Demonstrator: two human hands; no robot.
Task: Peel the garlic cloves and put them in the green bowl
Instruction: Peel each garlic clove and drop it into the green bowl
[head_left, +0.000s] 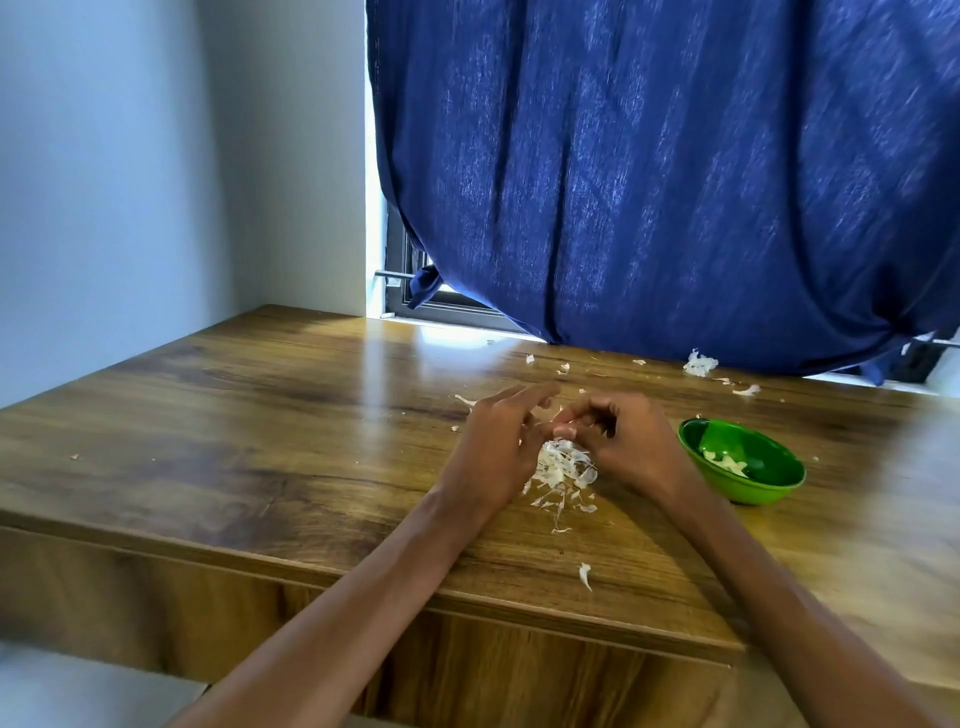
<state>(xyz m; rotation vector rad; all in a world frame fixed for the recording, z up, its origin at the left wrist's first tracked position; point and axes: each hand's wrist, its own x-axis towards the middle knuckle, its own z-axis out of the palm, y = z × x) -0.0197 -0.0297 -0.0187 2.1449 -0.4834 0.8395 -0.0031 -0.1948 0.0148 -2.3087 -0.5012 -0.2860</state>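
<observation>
My left hand (498, 447) and my right hand (623, 441) meet over the middle of the wooden table (260, 415). The fingers of my right hand are curled and pinch a small garlic clove (563, 430), which is mostly hidden. My left hand's thumb and fingers touch the same clove, with its forefingers stretched out. Right below the hands lies a pile of white garlic skins (563, 470). The green bowl (748, 486) stands just right of my right hand, with a few peeled cloves (727, 462) inside.
Loose skin scraps lie scattered on the table, one clump (698, 364) at the back right and one flake (585, 574) near the front edge. A blue curtain (675, 182) hangs behind the table, over a window. A pale wall is at the left.
</observation>
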